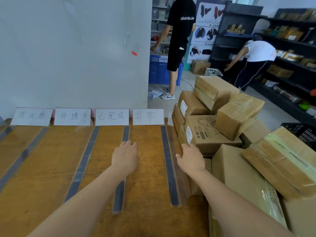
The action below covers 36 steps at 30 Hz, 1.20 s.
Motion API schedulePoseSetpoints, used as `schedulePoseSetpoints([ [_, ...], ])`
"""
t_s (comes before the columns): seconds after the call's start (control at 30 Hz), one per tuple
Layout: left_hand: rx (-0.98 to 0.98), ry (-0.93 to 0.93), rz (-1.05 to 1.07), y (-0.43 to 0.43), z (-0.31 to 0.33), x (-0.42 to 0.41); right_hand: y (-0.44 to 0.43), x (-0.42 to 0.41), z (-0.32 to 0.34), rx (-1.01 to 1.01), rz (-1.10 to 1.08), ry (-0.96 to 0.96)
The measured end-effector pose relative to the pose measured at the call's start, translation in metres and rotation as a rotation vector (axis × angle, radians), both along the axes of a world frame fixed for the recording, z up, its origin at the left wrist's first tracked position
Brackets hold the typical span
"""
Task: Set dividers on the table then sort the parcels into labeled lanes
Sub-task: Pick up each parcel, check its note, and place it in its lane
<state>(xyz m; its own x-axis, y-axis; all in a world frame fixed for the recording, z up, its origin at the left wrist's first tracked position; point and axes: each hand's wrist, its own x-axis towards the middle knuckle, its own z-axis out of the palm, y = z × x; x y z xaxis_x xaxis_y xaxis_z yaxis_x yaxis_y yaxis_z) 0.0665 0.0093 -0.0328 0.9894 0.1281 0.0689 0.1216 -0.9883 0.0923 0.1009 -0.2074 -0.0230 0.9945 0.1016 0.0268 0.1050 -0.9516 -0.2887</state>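
Observation:
Several clear dividers with dark base strips stand lengthwise on the wooden table [42,177]. My left hand [125,157] rests palm down on the top edge of one divider [118,197], fingers curled over it. At the table's right edge, my right hand [189,159] grips the outermost divider [169,171], thumb on its left side. Further dividers [82,165] lie to the left. White lane labels [112,116] with handwritten characters stand along the back edge. Beside the table on the right, brown cardboard parcels [210,134] are stacked, with one taped box [215,91] on top.
A grey wall [68,48] rises behind the labels. Larger parcels [287,159] are piled at the near right. A person in black [179,31] and a person in white [256,52] work by dark shelves [290,48]. Blue crates [157,71] sit on the floor.

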Motion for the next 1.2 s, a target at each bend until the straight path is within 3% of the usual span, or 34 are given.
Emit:
schedulePoseSetpoints([
  [0.17, 0.083, -0.061, -0.085, -0.014, 0.025, 0.014, -0.002, 0.0, 0.026, -0.009, 0.036, -0.102],
  [0.8, -0.116, -0.332, -0.627, -0.177, 0.117, 0.019, -0.117, -0.054, 0.146, -0.117, -0.169, -0.494],
  [0.9, -0.156, -0.272, -0.713, -0.213, 0.121, 0.01, -0.153, -0.066, 0.154, -0.124, -0.252, -0.433],
  [1.03, -0.203, -0.128, -0.709, -0.255, 0.119, -0.002, -0.202, -0.083, 0.154, -0.136, -0.356, -0.161],
  [1.2, -0.376, -0.017, -0.59, -0.283, 0.107, -0.008, -0.248, -0.088, 0.135, -0.073, -0.251, 0.109],
])
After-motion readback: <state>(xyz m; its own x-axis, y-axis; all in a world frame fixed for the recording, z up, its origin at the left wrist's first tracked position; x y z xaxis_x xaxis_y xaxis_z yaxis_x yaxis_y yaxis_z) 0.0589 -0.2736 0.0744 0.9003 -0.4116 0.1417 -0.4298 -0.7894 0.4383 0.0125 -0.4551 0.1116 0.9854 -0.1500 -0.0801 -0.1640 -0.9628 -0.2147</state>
